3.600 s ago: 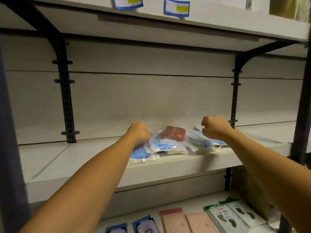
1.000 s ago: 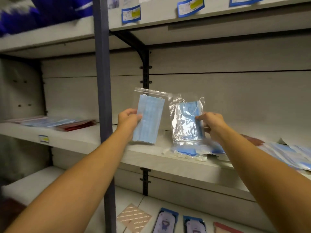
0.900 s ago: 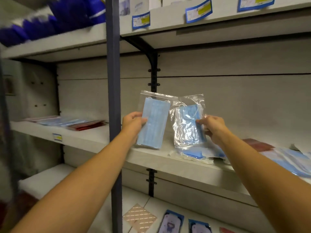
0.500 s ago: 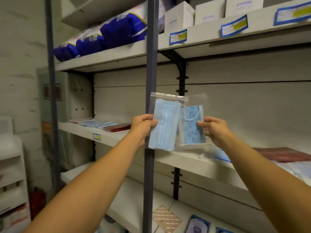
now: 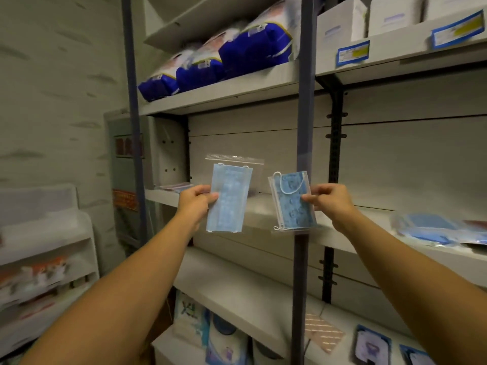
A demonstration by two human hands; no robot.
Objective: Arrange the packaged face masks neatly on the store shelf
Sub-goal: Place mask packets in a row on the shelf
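Two held mask packets point(image 5: 228, 198) point(image 5: 292, 204) now apart, not overlapping.

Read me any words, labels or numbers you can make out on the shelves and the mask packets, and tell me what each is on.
Nothing reads clearly.
Blue-bordered price tags on the upper shelf edge: yellow patch, print too blurred.
White boxes: faint label, unreadable.
Blue bags: small labels, too blurred.
Orange-red sign on the far wall: characters illegible.
Mask packet in the left hand, plain: no text.
Packet in the right hand, patterned: no readable text.

Dim greenish light, blurred edges
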